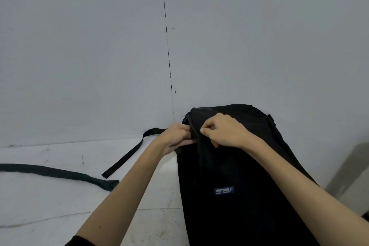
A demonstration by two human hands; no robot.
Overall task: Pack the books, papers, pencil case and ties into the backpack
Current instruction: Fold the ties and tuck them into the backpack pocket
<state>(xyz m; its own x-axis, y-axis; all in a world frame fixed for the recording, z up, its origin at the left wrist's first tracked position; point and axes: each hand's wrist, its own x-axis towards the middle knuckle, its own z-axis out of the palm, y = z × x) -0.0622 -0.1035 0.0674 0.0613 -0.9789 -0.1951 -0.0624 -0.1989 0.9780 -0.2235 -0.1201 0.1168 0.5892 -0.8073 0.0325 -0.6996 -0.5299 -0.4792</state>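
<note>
white table [60, 205], black backpack [239, 215], dk tie [60, 172], strap [127, 156]

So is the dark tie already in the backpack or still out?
Out. The dark tie lies flat on the white surface, left of the backpack, apart from it.

Bare forearms; black sleeve [79, 241] edge on L arm.

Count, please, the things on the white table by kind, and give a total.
Black backpack, with both hands gripping its top: 1
Black webbing strap running from the backpack: 1
Dark green tie lying flat: 1
Total: 3
</note>
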